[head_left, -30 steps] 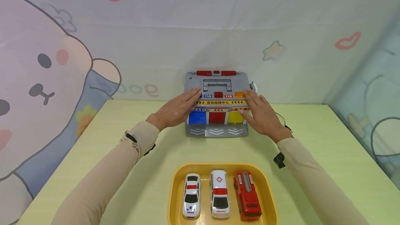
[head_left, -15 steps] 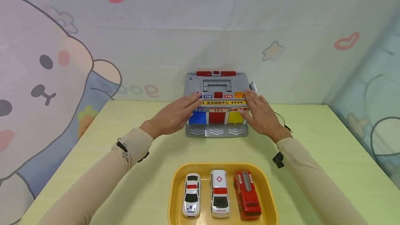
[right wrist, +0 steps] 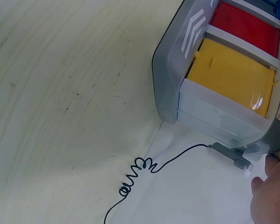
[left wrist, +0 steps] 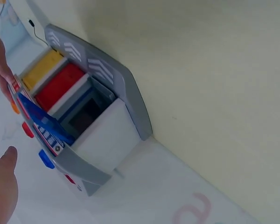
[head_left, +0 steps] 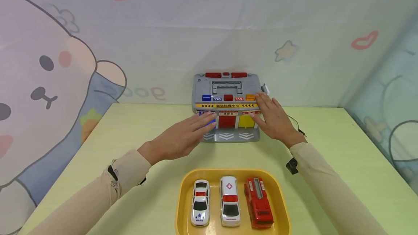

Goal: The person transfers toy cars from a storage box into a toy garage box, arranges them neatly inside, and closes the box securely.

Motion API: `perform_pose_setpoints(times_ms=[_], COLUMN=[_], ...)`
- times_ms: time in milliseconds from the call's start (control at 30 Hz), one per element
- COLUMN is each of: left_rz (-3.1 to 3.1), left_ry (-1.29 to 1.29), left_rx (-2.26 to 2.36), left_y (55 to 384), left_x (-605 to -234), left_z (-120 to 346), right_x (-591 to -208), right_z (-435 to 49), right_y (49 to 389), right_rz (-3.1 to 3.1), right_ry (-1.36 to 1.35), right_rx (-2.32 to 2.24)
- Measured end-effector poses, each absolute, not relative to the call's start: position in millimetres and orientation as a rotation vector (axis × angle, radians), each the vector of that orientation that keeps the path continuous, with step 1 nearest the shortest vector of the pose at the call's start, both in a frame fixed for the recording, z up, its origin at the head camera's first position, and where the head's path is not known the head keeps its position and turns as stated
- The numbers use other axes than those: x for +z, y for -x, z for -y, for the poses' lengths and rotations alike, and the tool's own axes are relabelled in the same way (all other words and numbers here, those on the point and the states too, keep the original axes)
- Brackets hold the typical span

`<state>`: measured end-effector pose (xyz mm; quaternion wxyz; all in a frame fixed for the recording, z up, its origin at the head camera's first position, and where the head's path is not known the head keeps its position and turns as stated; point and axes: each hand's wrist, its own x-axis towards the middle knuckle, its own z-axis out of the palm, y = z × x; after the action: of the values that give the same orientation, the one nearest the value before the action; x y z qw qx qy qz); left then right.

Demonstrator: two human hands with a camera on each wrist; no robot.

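Note:
A grey toy emergency station [head_left: 226,105] stands at the back of the table, with a red door [head_left: 227,121] and a yellow door [head_left: 246,121]. My left hand [head_left: 177,137], fingers straight, is in front of its left side and hides most of the blue door there. In the left wrist view that blue door [left wrist: 44,119] is swung up, with a dark bay behind it. The blue button [head_left: 206,98] on the roof is uncovered. With straight fingers, my right hand [head_left: 273,118] rests on the station's right front corner, fingertips at the orange button [head_left: 250,97].
A yellow tray [head_left: 180,206] stands at the near edge, holding a white police car [head_left: 200,206], a white ambulance [head_left: 230,206] and a red fire engine [head_left: 259,206]. A grey handset [right wrist: 231,155] with a coiled black cord [right wrist: 139,163] hangs at the station's side. A printed cloth [head_left: 202,39] backs the table.
My left hand has drawn back from the station's roof, down and to the left, uncovering the blue button. My right hand stays at the right corner.

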<state>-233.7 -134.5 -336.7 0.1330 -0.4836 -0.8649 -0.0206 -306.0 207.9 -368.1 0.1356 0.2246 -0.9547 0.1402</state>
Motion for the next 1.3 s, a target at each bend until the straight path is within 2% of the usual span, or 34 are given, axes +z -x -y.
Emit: perform_pose_setpoints(times_ms=[767, 1300], left_rz=[2.725, 2.733], left_ry=[1.776, 1.849], left_rx=[-0.109, 0.003], left_y=[162.9, 147.8], left_x=[-365.1, -365.7], left_z=[133.2, 132.3], right_x=[-373.8, -373.5], right_z=[-208.6, -208.1], right_y=[306.9, 307.6], right_rz=[2.768, 2.753], right_ry=[-0.648, -0.63], right_rx=[0.445, 0.442])
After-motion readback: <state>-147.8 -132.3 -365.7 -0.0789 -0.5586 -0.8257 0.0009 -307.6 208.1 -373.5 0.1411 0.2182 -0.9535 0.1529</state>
